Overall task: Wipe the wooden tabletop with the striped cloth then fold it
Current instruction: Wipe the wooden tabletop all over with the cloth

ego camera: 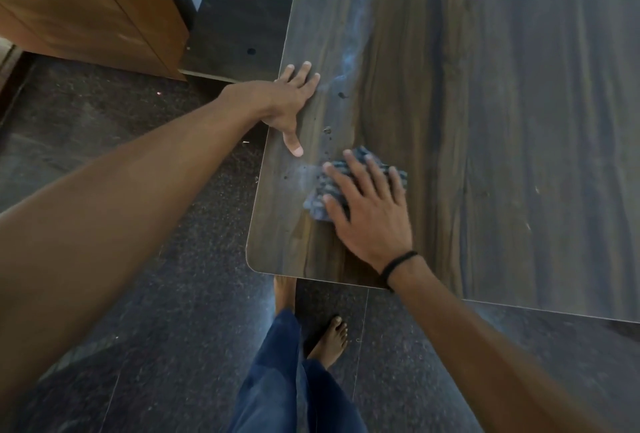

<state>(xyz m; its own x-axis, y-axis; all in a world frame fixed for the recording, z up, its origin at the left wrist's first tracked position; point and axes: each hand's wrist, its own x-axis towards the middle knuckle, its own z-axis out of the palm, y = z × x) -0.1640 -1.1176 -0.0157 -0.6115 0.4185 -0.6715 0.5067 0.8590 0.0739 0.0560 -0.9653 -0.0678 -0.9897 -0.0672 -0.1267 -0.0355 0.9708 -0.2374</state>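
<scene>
Cloth: we have the striped cloth [323,190] bunched in a small wad on the wooden tabletop [485,121], close to the near left corner.
Right hand: our right hand [369,214] lies flat on top of the wad, fingers spread and fairly straight, pressing it down rather than pinching it; most of the fabric is hidden under the palm.
Left hand: our left hand [292,100] rests flat on the table's left edge, fingers straight and thumb splayed toward us, holding nothing; we judge it is bracing us.
Surface: small dark specks [327,129] and a pale streaky haze [346,62] sit between and beyond our hands.
Stage: we judge we are in the wiping part, with the fold not yet begun.
Handling: the cloth looks thin, soft and light, so it should slide easily under a flat palm, yet it may roll or slip out if we ease the pressure.
Where to hold: for folding, we would spread it flat and take it by two corners.
</scene>
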